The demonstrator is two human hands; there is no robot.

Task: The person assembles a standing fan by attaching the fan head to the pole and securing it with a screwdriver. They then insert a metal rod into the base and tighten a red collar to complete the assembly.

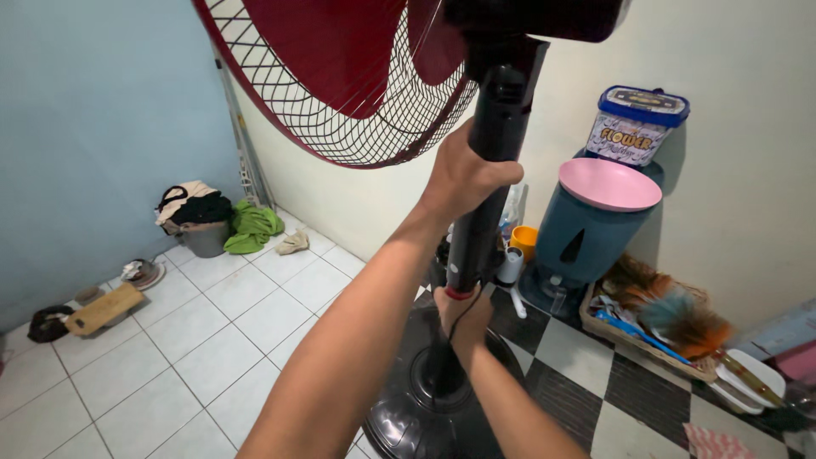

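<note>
While the left hand (463, 174) clamps the fan pole (493, 136) high, the right hand (463, 310) grips it lower.

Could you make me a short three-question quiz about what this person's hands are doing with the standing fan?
1. True or false: both hands grip the black fan pole.
2. Which hand is higher on the pole? A) the left hand B) the right hand
3. What colour are the fan blades behind the wire grille?

Key:
1. True. The left hand wraps the upper pole; the right hand holds it lower, just under a red ring, above the round base.
2. A.
3. Dark red.
</note>
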